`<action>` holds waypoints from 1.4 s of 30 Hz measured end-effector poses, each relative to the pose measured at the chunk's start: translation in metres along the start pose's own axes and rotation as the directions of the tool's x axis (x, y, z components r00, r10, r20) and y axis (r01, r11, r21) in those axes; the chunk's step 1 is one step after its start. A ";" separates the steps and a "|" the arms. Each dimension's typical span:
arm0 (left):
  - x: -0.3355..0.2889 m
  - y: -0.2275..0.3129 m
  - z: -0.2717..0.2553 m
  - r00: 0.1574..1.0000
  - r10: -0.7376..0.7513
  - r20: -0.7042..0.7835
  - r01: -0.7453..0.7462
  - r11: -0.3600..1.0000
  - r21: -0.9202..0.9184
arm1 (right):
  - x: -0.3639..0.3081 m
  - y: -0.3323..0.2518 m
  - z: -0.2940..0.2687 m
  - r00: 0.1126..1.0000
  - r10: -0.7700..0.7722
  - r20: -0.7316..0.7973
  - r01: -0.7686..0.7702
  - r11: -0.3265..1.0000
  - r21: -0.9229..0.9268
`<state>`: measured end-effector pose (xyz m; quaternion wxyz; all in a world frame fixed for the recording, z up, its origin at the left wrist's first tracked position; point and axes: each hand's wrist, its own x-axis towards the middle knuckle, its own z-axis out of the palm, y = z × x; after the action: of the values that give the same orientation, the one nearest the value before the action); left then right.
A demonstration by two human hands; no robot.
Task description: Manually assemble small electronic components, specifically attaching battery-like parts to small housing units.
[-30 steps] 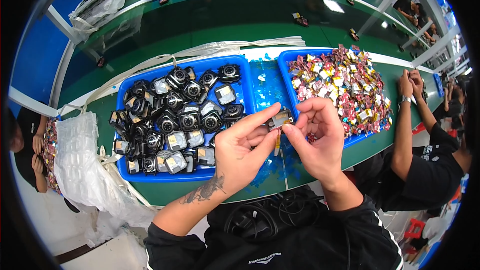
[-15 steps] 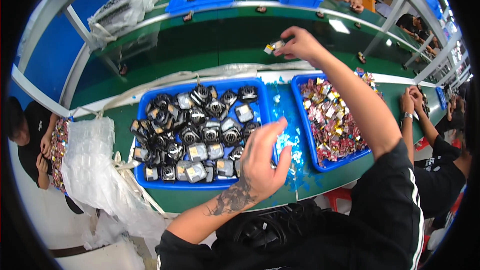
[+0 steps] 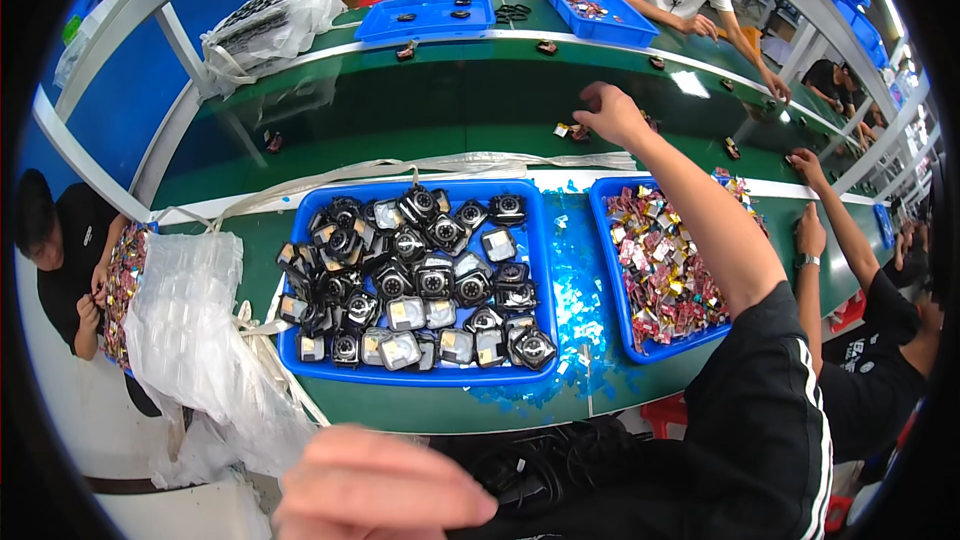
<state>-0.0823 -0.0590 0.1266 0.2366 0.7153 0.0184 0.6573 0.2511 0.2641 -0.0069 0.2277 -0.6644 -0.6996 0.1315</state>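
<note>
The two hands are well apart. The right hand reaches far out over the long green strip behind the table, thumb and forefinger a little apart. A small piece, pale with a dark reddish part, sits right by the fingertips; from here I can't tell whether they touch it. The left hand is down at the front, fingers close together and blurred, and I can't make out whether it holds anything.

That right forearm crosses above one blue tray and blocks some of its heap of red, white and yellow scraps. To its left, another blue tray is crowded with black watch cases. Blue flakes litter the gap between the two trays. A whitish strap lies along the back edge, and crumpled clear plastic slumps over the table's left end. Pale metal posts slant up at the sides. Across the strip, two people in white shirts sit near more blue trays.
</note>
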 end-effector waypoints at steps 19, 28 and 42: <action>-0.008 -0.102 0.004 0.815 -0.460 -0.352 0.556 0.791 0.254 | -0.145 -0.113 -0.024 0.953 -0.296 0.059 0.247 0.877 0.411; -0.055 -0.132 0.032 0.372 -0.927 0.039 0.865 0.332 -0.376 | -0.241 -0.099 -0.055 0.965 -0.010 0.262 -0.232 0.430 0.873; -0.079 -0.145 0.045 0.223 -0.970 0.101 0.842 0.139 -0.522 | -0.195 0.004 -0.106 0.929 -0.200 0.312 0.270 0.942 -0.199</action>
<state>-0.0096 0.0285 -0.0008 0.7478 0.3762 0.3209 0.4430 0.3094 0.0589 0.0539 0.0564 -0.5716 -0.8107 0.1132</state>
